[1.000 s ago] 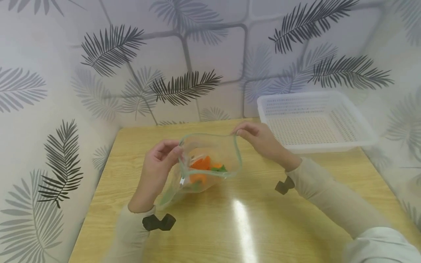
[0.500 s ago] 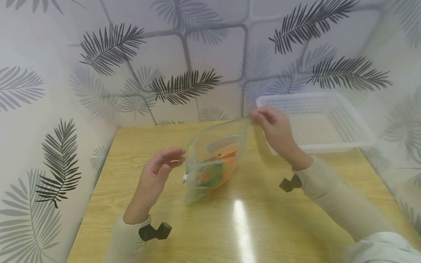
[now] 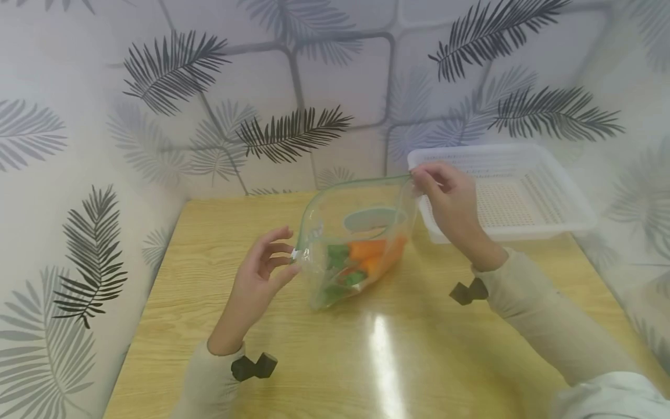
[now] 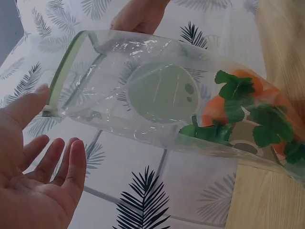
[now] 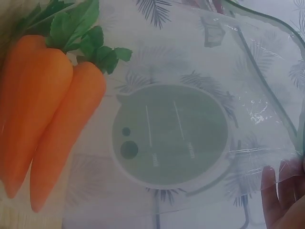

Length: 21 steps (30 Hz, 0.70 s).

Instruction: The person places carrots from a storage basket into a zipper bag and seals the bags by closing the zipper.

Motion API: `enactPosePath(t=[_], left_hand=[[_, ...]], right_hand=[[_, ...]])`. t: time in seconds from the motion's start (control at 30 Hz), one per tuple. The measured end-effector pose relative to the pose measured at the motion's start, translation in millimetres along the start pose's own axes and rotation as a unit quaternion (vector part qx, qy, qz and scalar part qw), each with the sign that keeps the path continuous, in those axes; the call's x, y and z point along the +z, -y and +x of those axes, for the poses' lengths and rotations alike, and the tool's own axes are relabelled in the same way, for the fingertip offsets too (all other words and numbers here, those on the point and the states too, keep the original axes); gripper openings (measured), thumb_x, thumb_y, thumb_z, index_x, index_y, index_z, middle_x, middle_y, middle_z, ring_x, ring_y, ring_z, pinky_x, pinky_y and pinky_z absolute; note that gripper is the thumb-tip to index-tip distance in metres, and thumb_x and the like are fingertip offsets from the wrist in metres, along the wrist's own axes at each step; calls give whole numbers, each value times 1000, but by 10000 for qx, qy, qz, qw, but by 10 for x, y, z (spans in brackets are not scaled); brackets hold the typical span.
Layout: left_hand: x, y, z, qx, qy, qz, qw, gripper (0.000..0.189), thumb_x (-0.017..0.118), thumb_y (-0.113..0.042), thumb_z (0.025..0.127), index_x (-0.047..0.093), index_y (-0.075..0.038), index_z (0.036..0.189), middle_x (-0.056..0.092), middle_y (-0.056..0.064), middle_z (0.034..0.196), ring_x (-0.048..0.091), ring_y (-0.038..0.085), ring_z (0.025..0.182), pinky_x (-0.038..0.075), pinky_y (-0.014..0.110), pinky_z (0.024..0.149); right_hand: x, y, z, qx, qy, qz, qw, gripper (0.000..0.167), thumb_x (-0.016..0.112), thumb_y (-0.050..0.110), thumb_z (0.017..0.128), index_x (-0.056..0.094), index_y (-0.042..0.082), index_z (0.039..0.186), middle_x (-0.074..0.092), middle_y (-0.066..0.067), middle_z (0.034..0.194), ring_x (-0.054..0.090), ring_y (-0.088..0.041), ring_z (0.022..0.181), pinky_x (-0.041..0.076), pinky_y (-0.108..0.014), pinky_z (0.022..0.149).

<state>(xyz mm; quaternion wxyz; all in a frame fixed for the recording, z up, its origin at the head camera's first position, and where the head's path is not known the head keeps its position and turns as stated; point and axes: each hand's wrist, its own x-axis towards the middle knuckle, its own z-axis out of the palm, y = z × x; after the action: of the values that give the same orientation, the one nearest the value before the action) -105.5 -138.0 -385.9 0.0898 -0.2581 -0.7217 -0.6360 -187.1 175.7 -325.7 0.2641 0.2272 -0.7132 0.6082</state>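
A clear zip bag [image 3: 361,195] with a pale green rim and a white slider [image 3: 295,254] stands open-mouthed above the table. Several orange carrots [image 5: 52,114] with green leafy tops [image 4: 236,90] lie in its lower part, seen through the plastic. Thumb and fingers of my right hand [image 3: 451,203] pinch the bag's upper right corner. At the opposite corner is my left hand [image 3: 256,279], its fingers spread and loosely bent. The left wrist view has its thumb touching the rim by the slider, the other fingers apart from the bag. A green printed label [image 5: 171,136] marks the bag's side.
A white plastic basket [image 3: 567,224] with slotted walls stands at the table's back right, partly behind my right hand. The wooden table [image 3: 209,233] meets a wall [image 3: 345,75] with a leaf pattern at the back.
My right hand has moved right and up with its corner of the bag, turning the printed side into view. The left hand has let go of the rim and stays beside the slider.
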Motion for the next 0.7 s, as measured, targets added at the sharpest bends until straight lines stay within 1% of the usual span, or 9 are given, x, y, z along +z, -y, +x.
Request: enactPosePath(t=[0.07,0.17,0.23,0.3,0.4,0.47,0.57,0.63,0.7], left_hand=[[18,40,27,-114,-180,86,9997,44,64,7,84,50,1,125,53,11,120,53,26,103,51,33,88],[66,-40,66,-253,-315,237,9989,26,63,4,85,58,4,111,60,12,106,58,22,95,53,35,82],[90,-110,84,-344,-397,420,9977,18,63,3,86,60,5,105,62,12,99,60,21,89,55,33,80],[102,-201,106,-436,-528,571,9960,15,62,3,87,60,7,102,63,12,95,61,18,85,55,28,78],[78,-214,141,-438,-773,642,9940,14,62,0,88,60,7,100,63,7,91,61,15,81,54,22,75],[55,-212,171,-318,-896,550,9939,13,61,1,88,60,9,99,62,4,88,60,12,79,54,23,75],[20,-204,211,-168,-1003,247,9945,13,59,1,89,58,11,98,61,2,87,60,12,78,54,24,76],[-12,-163,235,-149,-1053,67,9943,13,59,2,89,57,11,98,60,3,87,60,13,78,55,25,76],[-39,-131,256,-174,-1052,-58,9943,11,59,1,89,58,8,98,60,4,88,61,14,78,55,25,75]], right_hand=[[-20,13,-14,47,-2,29,10000,10,61,-1,88,64,-10,88,67,-2,83,60,-11,64,55,-19,67],[-57,49,-43,143,-2,42,9999,11,61,-1,88,63,-12,88,66,1,82,60,-12,64,54,-19,66],[-81,76,-60,199,-5,40,9998,12,61,-1,88,63,-12,88,67,-3,80,60,-13,63,55,-20,65],[-104,96,-71,211,-19,30,9998,11,61,-1,88,63,-12,88,67,-4,80,60,-14,62,55,-20,65],[-145,110,-77,128,-95,39,9999,11,61,-2,87,63,-12,87,67,-6,79,61,-13,60,55,-20,63],[-175,114,-81,52,-150,38,9999,11,61,-2,87,63,-13,87,68,-2,79,61,-12,59,54,-20,62],[-220,120,-85,-136,-216,33,9997,12,60,-4,87,61,-15,86,68,-2,78,61,-12,58,54,-21,61],[-253,130,-85,-226,-223,-24,9995,12,59,-4,88,60,-16,87,67,2,78,61,-11,58,54,-21,61],[-284,142,-84,-303,-266,-40,9992,13,59,-5,88,59,-18,87,66,1,77,61,-11,57,54,-21,60]])
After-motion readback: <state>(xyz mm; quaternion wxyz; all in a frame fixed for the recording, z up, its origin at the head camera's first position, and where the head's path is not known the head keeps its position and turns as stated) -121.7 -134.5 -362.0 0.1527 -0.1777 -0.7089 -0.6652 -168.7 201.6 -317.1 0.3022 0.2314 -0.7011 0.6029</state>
